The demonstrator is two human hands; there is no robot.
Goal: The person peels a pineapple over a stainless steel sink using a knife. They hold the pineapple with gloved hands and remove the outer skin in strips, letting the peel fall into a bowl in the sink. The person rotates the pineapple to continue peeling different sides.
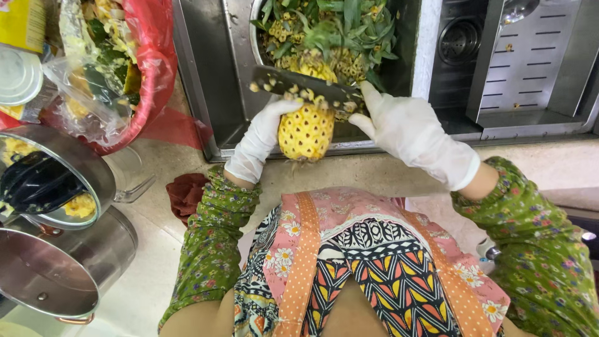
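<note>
A peeled yellow pineapple [306, 130] sits at the centre of the frame, held over the front edge of a steel sink [209, 93]. The left hand [261, 138], in a white glove, cups its left side with fingers curled around the fruit and the thumb across the top. The right hand [409, 131], also gloved, grips the handle of a broad cleaver [302, 84], fingers wrapped shut around it with the thumb stretched along the blade's back; the blade lies flat across the pineapple's upper end, flecked with bits of rind.

Just behind, in the upper centre, a round basin [254, 31] in the sink holds green crowns and peelings [331, 31]. At upper right lies a perforated steel drain tray [536, 56].

At upper left a red plastic bag [156, 62] bulges with scraps, just beside the sink's left wall. Below it, on the pale tiled floor [156, 262] at the left edge, stand two steel pots [62, 249], one holding yellow fruit pieces. A dark red cloth [186, 193] lies near the left elbow. Open floor runs between the pots and the person's patterned apron [374, 262].
</note>
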